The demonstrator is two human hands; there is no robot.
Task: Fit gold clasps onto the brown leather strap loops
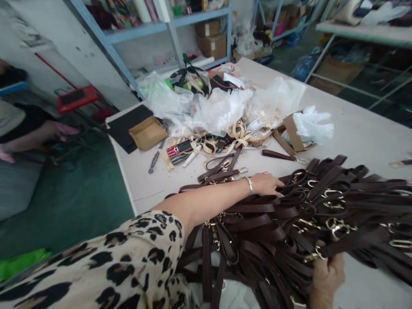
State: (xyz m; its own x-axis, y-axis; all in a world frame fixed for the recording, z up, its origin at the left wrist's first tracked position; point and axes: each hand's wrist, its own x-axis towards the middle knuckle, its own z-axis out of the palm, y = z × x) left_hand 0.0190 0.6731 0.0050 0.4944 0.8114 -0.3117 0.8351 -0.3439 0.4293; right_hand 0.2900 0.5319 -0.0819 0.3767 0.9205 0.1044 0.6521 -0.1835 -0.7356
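Note:
A big heap of dark brown leather straps [322, 214] with gold clasps lies across the near part of the white table [360, 133]. My left hand [267, 183], with a bracelet on the wrist, reaches over the heap and rests on the straps, its fingers hooked among them. My right hand [326, 277] is low at the front edge, closed round a thick bundle of straps at its near end. A few loose brown straps [225, 169] lie just beyond my left hand.
Behind the straps sits a clutter of clear plastic bags [222, 107], tan strap loops [238, 131], a brown cardboard box [148, 133], black sheets [127, 124] and small tools. Blue shelving [167, 25] stands behind. Another person [22, 124] sits at far left over green floor.

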